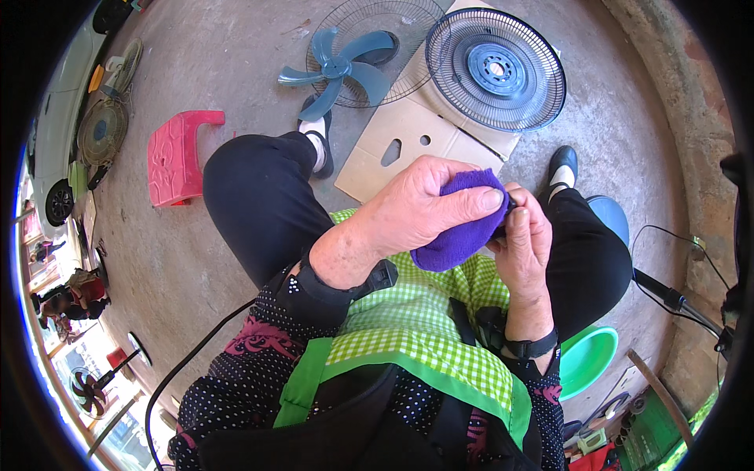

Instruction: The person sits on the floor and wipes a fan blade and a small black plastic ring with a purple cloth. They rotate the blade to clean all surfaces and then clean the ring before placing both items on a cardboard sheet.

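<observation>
Head: purple cloth (pixel 458 240) in left grip (pixel 416 202)

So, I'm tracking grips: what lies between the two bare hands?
In the head view, a purple fabric cloth and a small, mostly hidden black piece lie between the left hand and right hand.

Two grips, the left grip (pixel 416 208) and the right grip (pixel 524 239), with one purple cloth (pixel 454 229) between them. Beyond the grips: two fan guards, namely one wire guard (pixel 410 47) and one blue-black guard (pixel 495 68); one blue fan rotor (pixel 336 67) of five blades; two dark shoes (pixel 563 158). Left of the grips: one red stool (pixel 177 161) and one pale car (pixel 61 118). Rearward of the right grip: one green basin (pixel 587 363). Wrist straps (pixel 532 345): two, one behind each grip.
</observation>
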`<state>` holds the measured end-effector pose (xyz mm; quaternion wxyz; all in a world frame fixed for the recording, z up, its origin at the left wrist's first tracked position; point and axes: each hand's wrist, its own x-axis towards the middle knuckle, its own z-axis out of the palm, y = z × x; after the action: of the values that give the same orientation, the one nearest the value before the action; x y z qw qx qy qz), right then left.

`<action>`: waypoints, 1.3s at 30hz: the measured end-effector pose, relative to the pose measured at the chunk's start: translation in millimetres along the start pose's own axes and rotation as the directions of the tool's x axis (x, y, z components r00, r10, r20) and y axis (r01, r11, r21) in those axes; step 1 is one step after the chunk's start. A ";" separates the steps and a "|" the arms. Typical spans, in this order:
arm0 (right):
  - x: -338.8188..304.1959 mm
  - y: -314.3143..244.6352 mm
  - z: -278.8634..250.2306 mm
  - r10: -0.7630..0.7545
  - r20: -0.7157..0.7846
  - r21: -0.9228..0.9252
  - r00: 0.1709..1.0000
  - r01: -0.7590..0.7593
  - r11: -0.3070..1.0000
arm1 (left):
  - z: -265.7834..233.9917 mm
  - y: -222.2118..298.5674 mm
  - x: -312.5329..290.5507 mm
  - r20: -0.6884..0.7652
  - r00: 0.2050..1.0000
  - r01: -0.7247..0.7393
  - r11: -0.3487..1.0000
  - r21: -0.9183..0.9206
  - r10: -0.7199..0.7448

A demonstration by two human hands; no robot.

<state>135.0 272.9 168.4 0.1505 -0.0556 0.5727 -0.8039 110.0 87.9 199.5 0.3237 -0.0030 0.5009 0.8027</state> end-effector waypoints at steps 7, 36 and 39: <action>0.6 -0.1 -1.3 -0.009 -0.109 0.175 0.994 0.028 0.984 | -1.8 -8.1 6.2 0.177 0.967 -0.197 0.979 0.050 0.185; -1.4 -5.6 0.4 0.164 -0.153 0.315 0.975 -0.110 0.943 | 0.1 -12.6 10.5 0.149 0.970 -0.199 0.980 0.023 0.193; -0.8 -7.2 -1.8 0.174 -0.092 0.377 0.980 -0.127 0.917 | 0.6 -11.8 9.3 0.094 0.979 -0.175 0.983 -0.054 0.180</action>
<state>134.1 276.9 174.6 0.1841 0.0678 0.4218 -0.8852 109.0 96.6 187.2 0.2749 0.0737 0.4641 0.8388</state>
